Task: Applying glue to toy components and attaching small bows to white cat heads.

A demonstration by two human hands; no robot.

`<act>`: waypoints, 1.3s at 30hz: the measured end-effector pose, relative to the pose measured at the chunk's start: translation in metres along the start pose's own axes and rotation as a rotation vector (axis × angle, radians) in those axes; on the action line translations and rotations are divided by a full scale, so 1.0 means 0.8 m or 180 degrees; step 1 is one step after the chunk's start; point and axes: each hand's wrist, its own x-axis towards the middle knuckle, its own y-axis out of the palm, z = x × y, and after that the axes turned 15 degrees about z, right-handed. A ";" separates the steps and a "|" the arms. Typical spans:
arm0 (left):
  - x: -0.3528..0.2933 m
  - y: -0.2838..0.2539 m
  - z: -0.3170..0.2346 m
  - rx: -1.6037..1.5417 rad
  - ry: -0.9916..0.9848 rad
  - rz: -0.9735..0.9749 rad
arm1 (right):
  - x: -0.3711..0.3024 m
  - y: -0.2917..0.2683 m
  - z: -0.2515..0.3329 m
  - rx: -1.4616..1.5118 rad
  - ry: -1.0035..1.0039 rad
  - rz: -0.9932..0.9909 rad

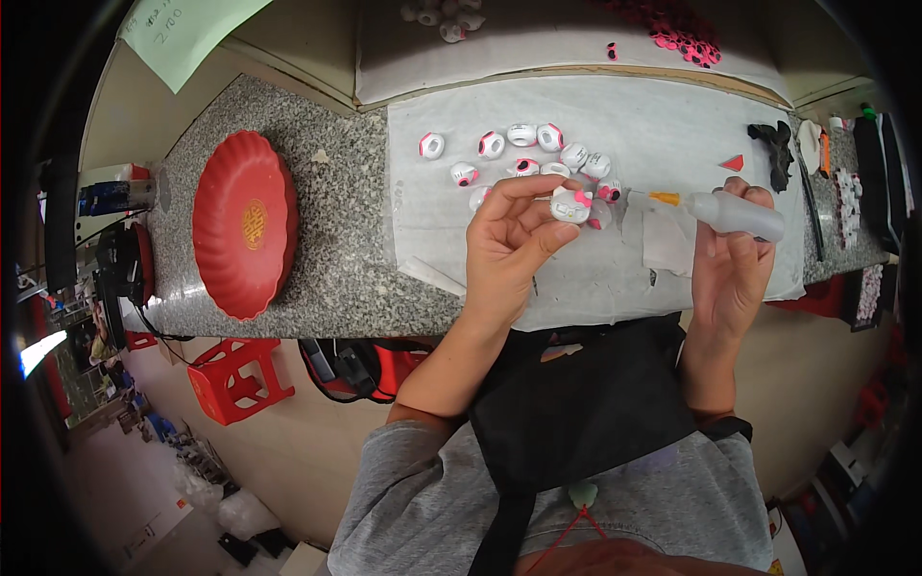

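Between thumb and fingers, my left hand (504, 240) pinches a small white cat-head figure (570, 205) with a pink bow. My right hand (725, 274) is closed around a translucent squeeze bottle (738, 217), held nearly level. Its orange needle tip (665, 199) points left toward the figure, with a gap between them. Several more white-and-pink heads (521, 135) lie loosely grouped on the white sheet (432, 221) just beyond my left hand; some are partly hidden by it.
A red scalloped plate (274, 230) stands on the granite counter (336, 211) to the left. A black crumpled item (771, 154) and a small red triangular piece (733, 163) lie at the right. Pink-and-black parts (687, 46) are piled on the rear shelf. A red stool (235, 379) stands below.
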 end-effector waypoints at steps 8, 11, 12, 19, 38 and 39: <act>0.000 0.005 -0.002 0.0036 0.0076 -0.0026 | -0.006 0.011 0.007 -0.1163 -0.0626 0.0272; 0.000 0.006 -0.002 0.0064 0.0144 -0.0033 | -0.011 0.008 0.004 -0.1927 -0.1048 0.0907; 0.000 0.005 -0.002 0.0067 0.0141 -0.0036 | -0.012 0.011 0.005 -0.1975 -0.1070 0.1046; -0.001 0.004 -0.003 0.0134 0.0164 -0.0003 | -0.015 0.017 0.007 -0.2311 -0.1056 0.1304; 0.000 0.004 -0.002 0.0115 0.0133 0.0025 | -0.021 0.024 0.009 -0.2532 -0.0871 0.1186; 0.000 0.004 -0.002 0.0115 0.0131 0.0026 | -0.021 0.022 0.009 -0.2559 -0.0928 0.1187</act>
